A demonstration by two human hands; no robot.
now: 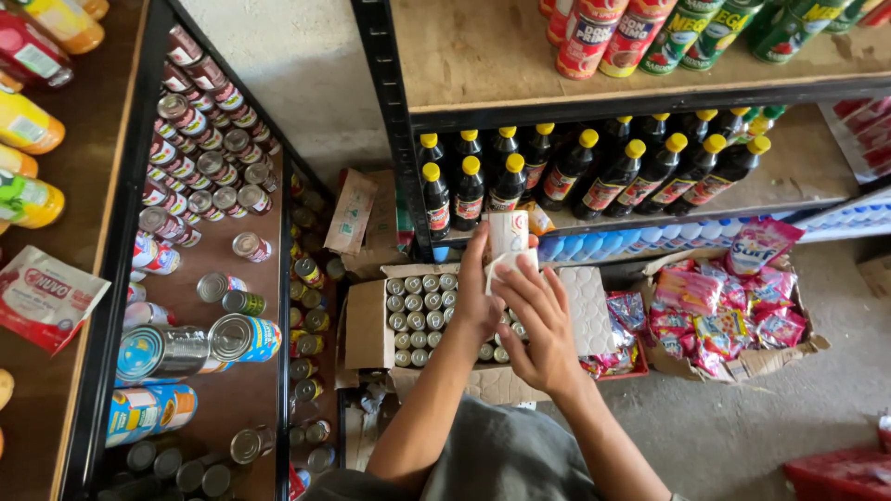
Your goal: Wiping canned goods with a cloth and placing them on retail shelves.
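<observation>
Fingers of the left hand [478, 292] are curled around a small white can [508, 234] with a bit of red on the label, holding it upright from the side, while the right hand [543, 325] has its fingers loosely bent and pinching a scrap of white paper or cloth [506, 266] right against the bottom of that same can (can't really tell if it's a tissue, a sticker or a rag, too small to make out). Both hands are up in front of the shelf, directly over an open cardboard box [367, 325] sitting on the floor, which is packed with tidy rows of small silver-topped cans [418, 315]. So the can in hand is just above the box and just below the row of dark bottles with yellow caps [575, 172] on the low shelf. Right of the box there's another cardboard box [742, 362] full of pink and red sachets, and a white patterned sheet [585, 311] lies between the two. Above that, the wooden shelf [483, 56] has red and green labelled cans at its far right. Off to the left is a second rack [125, 213] with loads of tins lying on their sides, a couple of bigger blue and yellow ones [200, 348] near the front, plus orange bottles [28, 125] and a red and white packet [46, 297] on the next shelf over
</observation>
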